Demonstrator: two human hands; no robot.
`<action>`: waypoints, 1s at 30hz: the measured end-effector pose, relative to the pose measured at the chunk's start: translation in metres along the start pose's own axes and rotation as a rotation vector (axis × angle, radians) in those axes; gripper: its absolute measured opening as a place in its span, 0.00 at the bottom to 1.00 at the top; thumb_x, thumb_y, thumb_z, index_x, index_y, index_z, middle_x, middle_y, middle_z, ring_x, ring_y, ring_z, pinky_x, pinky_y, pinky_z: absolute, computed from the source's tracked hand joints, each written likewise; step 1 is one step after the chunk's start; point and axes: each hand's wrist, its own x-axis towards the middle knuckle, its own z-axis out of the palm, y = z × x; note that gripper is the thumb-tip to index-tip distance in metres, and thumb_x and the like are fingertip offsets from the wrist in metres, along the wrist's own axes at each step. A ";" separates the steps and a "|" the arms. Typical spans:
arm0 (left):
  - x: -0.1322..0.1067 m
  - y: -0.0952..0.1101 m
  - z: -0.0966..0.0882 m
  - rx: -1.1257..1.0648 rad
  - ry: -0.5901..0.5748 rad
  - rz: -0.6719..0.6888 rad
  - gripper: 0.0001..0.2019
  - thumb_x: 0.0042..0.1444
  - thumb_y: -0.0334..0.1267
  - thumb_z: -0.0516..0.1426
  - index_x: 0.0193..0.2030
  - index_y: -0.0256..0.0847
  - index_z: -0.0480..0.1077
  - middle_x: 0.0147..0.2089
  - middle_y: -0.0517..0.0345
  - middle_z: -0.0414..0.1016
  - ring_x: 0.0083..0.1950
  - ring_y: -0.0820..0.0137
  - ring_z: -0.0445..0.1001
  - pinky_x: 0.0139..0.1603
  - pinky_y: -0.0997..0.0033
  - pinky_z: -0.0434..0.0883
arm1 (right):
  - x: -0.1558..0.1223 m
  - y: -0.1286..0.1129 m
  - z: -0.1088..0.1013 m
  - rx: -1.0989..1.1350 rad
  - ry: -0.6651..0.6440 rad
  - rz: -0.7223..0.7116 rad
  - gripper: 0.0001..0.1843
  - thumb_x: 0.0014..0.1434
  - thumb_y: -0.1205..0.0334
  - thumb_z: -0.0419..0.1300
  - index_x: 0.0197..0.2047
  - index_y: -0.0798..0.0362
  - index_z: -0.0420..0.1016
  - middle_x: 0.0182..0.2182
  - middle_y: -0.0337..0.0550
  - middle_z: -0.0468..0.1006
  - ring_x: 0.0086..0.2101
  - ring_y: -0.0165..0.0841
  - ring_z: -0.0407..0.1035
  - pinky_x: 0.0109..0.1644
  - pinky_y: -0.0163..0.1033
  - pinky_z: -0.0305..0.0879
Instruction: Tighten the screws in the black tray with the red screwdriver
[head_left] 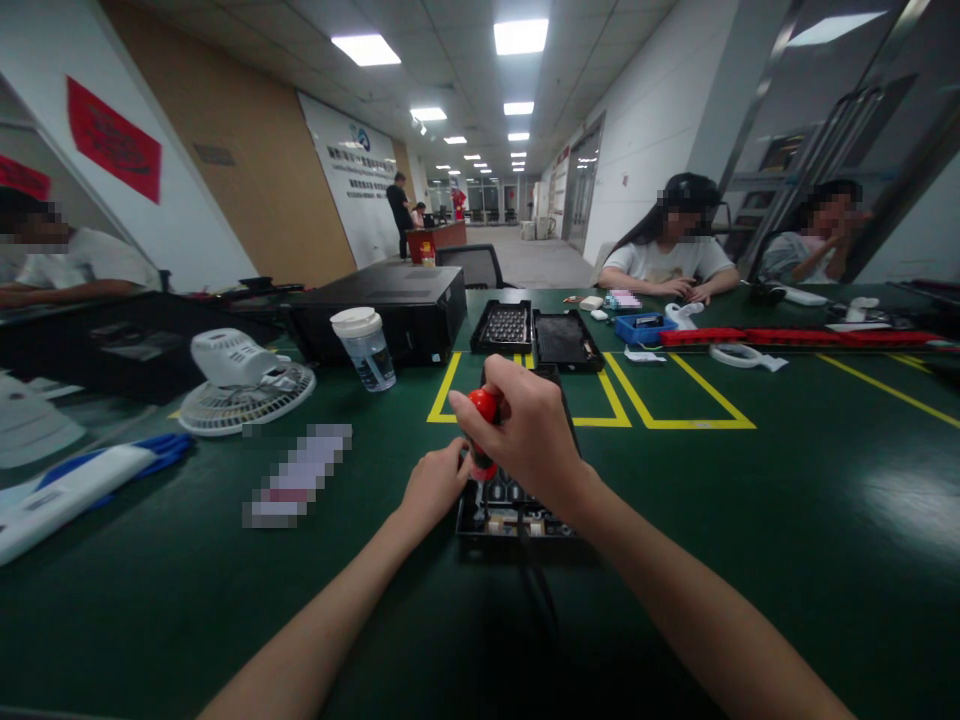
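Observation:
A screwdriver with a red handle [483, 404] stands nearly upright in my right hand [536, 428], whose fingers wrap round it. Its tip points down into the left part of an open black case [517, 546] on the table. Rows of round cells and small metallic parts show inside this case, and a dark strap or cable trails from its front. My left hand [433, 488] is at the case's left side, close to the screwdriver's lower end. Its fingers are closed together, and what they pinch is hidden. My right hand covers much of the case's far half.
Farther back on the green table [360, 610] lie an open black case with cells [502, 325] and a black lid [566, 340]. Left are a lidded cup [364, 348], a black computer case [390, 305], and a white fan [244, 385]. A blue tray [643, 328] stands right; people sit around.

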 end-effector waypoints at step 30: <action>0.001 -0.001 0.001 -0.055 -0.008 -0.022 0.16 0.58 0.42 0.44 0.47 0.39 0.66 0.39 0.49 0.75 0.41 0.64 0.73 0.41 0.69 0.65 | -0.007 -0.006 0.011 -0.162 0.136 0.073 0.12 0.57 0.54 0.48 0.28 0.53 0.57 0.22 0.38 0.58 0.23 0.27 0.53 0.25 0.34 0.48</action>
